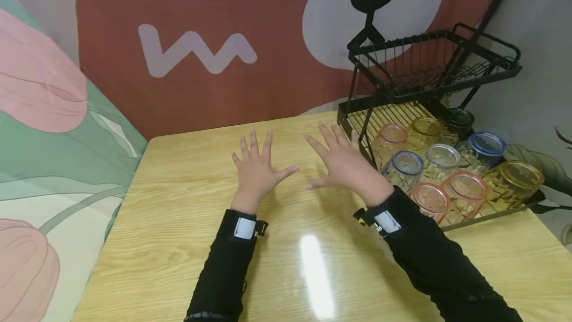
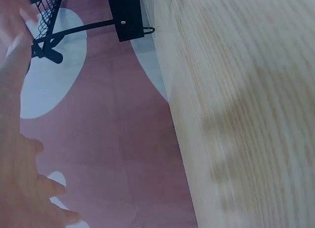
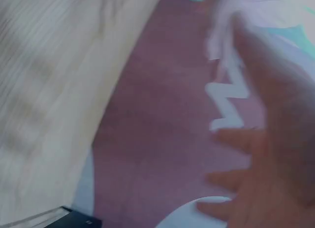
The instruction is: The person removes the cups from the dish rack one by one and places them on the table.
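Note:
Both hands hover over the wooden table (image 1: 178,222) with fingers spread and nothing in them. The left hand (image 1: 256,175) is over the middle of the table, its thumb pointing toward the other hand. Just left of the black dish rack (image 1: 451,91) is the right hand (image 1: 346,163), its fingertips overlapping the rack's near left corner in the head view. On the rack's lower tier stand several upside-down glasses, among them a blue-rimmed glass (image 1: 404,168), a clear glass (image 1: 440,160) and a pink glass (image 1: 430,200). In the right wrist view the right hand (image 3: 266,154) is blurred.
A yellow glass (image 1: 514,183) stands at the rack's right end, and a dark cup (image 1: 459,118) behind. The rack's upper basket (image 1: 415,68) overhangs the back of the lower tier. A printed red cloth (image 1: 201,98) hangs behind the table.

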The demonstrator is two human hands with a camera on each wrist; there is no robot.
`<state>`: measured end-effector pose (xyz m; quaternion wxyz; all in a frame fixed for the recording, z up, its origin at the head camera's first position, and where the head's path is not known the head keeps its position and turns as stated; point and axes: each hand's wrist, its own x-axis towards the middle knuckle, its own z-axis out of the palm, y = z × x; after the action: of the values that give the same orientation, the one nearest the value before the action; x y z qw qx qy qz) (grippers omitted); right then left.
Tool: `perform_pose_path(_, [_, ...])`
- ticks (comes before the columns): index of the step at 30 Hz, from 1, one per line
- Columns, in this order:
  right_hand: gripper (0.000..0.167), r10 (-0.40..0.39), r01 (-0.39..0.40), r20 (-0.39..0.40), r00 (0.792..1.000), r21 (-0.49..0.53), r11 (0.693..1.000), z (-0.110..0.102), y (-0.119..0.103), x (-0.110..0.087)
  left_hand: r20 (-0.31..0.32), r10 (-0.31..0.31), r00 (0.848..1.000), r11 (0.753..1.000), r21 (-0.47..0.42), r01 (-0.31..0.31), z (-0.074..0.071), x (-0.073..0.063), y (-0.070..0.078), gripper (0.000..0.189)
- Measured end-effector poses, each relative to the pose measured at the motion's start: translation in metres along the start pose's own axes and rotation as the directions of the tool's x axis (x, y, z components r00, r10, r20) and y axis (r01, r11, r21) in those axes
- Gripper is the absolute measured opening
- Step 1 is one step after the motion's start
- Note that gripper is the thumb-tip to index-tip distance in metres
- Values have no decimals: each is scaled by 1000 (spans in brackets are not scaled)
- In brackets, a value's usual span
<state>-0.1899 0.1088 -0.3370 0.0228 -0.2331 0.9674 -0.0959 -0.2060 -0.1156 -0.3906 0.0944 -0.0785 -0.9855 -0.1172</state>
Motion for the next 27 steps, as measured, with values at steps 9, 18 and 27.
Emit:
perform_pose_path(9, [93, 78, -78, 88, 993, -3, 997, -44, 15, -59, -42, -45, 998, 981, -192, 36, -3, -3, -12, 108])
perform_pose_path(18, [94, 212, -208, 68, 975, -64, 976, -46, 66, -127, 44, -87, 995, 843, -530, 97, -4, -20, -18, 97])
perform_pose_path(27, [83, 254, -253, 3, 967, -51, 966, -13, 86, -150, 136, -20, 990, 561, -818, 124, 1, -27, -6, 69])
